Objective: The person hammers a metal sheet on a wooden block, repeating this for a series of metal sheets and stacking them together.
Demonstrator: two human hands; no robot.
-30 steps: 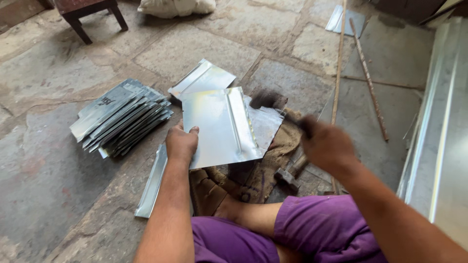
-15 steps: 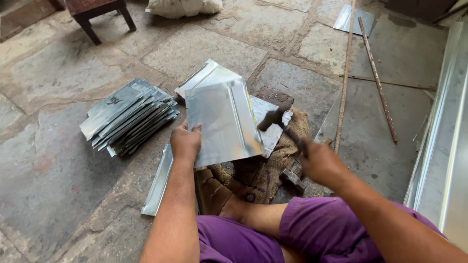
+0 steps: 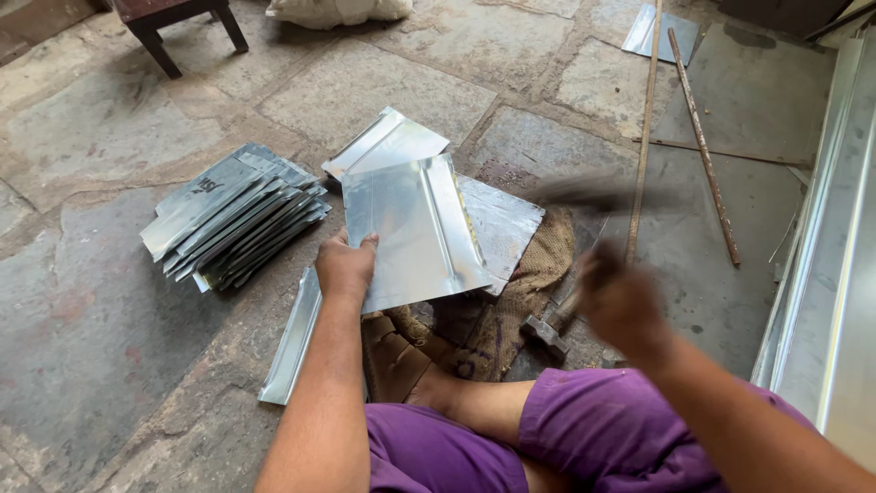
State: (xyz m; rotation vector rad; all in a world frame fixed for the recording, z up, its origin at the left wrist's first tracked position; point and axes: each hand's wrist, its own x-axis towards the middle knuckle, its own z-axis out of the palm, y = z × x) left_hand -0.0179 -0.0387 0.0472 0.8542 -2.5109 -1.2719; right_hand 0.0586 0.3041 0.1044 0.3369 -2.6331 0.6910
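My left hand (image 3: 345, 267) grips the near left edge of a shiny folded metal sheet (image 3: 411, 228), which has a raised ridge running along it. The sheet lies tilted over other flat metal pieces (image 3: 497, 224) and a brown burlap cloth (image 3: 525, 297). To the right, my right hand (image 3: 620, 301) is blurred by motion, closed around the handle of a dark mallet (image 3: 593, 194) whose head shows as a smear above the sheet's right side. A small steel hammer (image 3: 546, 330) lies on the burlap, just left of my right hand.
A stack of several folded metal sheets (image 3: 233, 219) lies on the stone floor at left. A long metal channel (image 3: 292, 338) rests by my left arm. Two thin rods (image 3: 703, 137) lie at right, beside long metal panels (image 3: 821, 274). A wooden stool (image 3: 173, 23) stands far left.
My right hand has swung, lifting the mallet up over the sheet's right side. My left hand keeps its hold on the sheet, which now sits a little higher and more tilted.
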